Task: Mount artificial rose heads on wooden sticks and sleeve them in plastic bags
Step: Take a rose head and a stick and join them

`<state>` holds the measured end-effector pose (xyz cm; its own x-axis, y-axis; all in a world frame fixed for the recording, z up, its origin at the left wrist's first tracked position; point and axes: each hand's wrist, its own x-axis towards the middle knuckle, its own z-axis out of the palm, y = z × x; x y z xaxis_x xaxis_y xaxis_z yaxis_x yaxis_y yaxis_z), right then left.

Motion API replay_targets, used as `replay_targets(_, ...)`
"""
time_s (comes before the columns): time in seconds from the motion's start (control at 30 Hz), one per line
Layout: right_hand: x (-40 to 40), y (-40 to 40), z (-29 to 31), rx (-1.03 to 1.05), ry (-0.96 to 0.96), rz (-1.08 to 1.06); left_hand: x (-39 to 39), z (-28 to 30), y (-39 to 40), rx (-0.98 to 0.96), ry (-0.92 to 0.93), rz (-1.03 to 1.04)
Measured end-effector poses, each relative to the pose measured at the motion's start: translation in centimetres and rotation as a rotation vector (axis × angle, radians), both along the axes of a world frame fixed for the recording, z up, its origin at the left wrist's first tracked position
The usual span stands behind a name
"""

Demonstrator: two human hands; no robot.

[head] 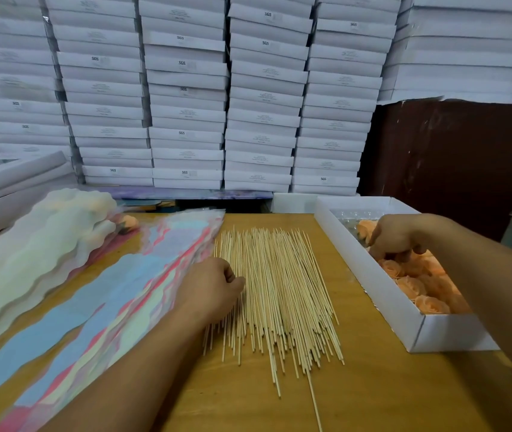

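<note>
A heap of thin wooden sticks (pixel 279 291) lies in the middle of the wooden table (pixel 373 394). My left hand (pixel 214 288) rests on the heap's left edge with its fingers curled down onto the sticks; whether it pinches one is hidden. My right hand (pixel 391 236) reaches into the white box (pixel 373 275) at the right, fingers curled down among the peach rose heads (pixel 419 282); whether it grips one is hidden. Pastel plastic bags (pixel 108 307) lie fanned out at the left.
A pile of sleeved roses (pixel 40 238) lies at the far left, one peach head (pixel 128 221) showing. Stacks of white flat boxes (pixel 186 98) fill the wall behind the table. A dark brown panel (pixel 451 157) stands at the back right.
</note>
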<state>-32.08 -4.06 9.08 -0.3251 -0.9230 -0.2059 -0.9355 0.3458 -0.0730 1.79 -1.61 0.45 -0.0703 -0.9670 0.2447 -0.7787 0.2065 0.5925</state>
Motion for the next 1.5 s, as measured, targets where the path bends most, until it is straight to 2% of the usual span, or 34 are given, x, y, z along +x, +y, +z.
replay_targets(0.17, -0.2, -0.3, -0.4, 0.000, -0.026, 0.023, 0.0, 0.1, 0.1, 0.003, 0.000, -0.003)
replay_targets(0.43, -0.1, -0.3, -1.6, -0.128, 0.020, 0.004, 0.0, 0.1, 0.0, 0.010, 0.010, -0.013)
replay_targets(0.63, -0.8, 0.5, -0.3, -0.160, -0.163, -0.134, -0.1, 0.1, -0.1, 0.012, 0.011, -0.016)
replay_targets(0.83, -0.6, 1.3, 1.2, -0.354, -0.306, -0.163, -0.1, 0.1, 0.0, 0.003, 0.012, -0.017)
replay_targets(1.13, 2.8, 2.1, 2.5, -0.512, -0.431, -0.070, -0.2, -0.1, 0.0, -0.036, 0.052, -0.062)
replay_targets(1.33, 7.3, 2.8, 2.4, -0.532, -0.556, 0.088, -0.4, -0.1, 0.1, -0.079, 0.134, -0.121)
replay_targets(1.5, 10.9, 2.9, 1.1, -0.495, -0.650, 0.178, -0.2, 0.2, 0.3, -0.095, 0.301, -0.216)
